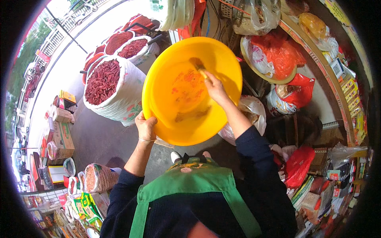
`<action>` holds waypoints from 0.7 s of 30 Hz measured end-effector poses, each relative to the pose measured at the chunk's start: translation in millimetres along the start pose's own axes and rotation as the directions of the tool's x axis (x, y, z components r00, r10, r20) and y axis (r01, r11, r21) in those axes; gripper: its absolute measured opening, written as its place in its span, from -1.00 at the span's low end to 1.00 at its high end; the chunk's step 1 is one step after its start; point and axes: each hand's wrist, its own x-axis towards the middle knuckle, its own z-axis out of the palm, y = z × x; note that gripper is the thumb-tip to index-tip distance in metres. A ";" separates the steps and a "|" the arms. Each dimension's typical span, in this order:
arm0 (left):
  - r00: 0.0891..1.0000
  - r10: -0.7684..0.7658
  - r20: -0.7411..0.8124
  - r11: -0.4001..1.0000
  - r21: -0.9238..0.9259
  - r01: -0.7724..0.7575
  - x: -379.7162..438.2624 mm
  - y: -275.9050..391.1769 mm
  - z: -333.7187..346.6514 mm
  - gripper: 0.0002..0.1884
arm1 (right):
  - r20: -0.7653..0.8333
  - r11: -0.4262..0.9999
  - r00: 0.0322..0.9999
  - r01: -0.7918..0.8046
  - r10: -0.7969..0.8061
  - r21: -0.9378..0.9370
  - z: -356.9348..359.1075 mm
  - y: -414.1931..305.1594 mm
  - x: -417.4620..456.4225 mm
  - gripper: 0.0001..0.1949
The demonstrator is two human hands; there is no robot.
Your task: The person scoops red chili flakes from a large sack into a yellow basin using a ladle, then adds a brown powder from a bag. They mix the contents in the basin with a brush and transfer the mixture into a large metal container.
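Observation:
My left hand (146,126) grips the lower left rim of a large yellow plastic basin (166,131), thumb on the rim. The basin is held up in front of me, its inside facing me, with a red printed pattern on its bottom. My right hand (215,87) is inside the basin, closed on the light handle of a small brush (197,63) with dark brown bristles. The bristles are near the upper inner wall; whether they touch it I cannot tell. Brownish residue (193,114) lies along the lower inner wall.
White woven sacks of dried red chillies (102,81) and crushed chilli (131,48) stand at the left. A round tub with red plastic bags (278,56) is at the upper right. Cardboard boxes (64,139) and a sack of small pinkish goods (99,177) stand lower left; packaged goods (315,196) fill the lower right.

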 end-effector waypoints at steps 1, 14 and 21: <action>1.000 0.005 0.005 1.000 0.005 -0.005 -0.5 0.7 2.5 -0.64 | 0.062 0.998 0.996 -0.063 0.063 -0.008 8.8 -2.1 -10.5 -0.61; 0.999 0.011 -0.034 0.999 0.035 -0.010 10.7 -7.8 -8.0 -0.62 | 0.142 0.998 0.988 -0.060 0.055 0.032 26.5 -8.5 -35.6 -0.59; 1.000 -0.001 -0.004 1.000 0.028 0.001 13.7 -6.3 2.0 -0.63 | 0.464 0.990 0.875 -0.105 0.137 -0.095 34.1 26.5 -113.4 -0.59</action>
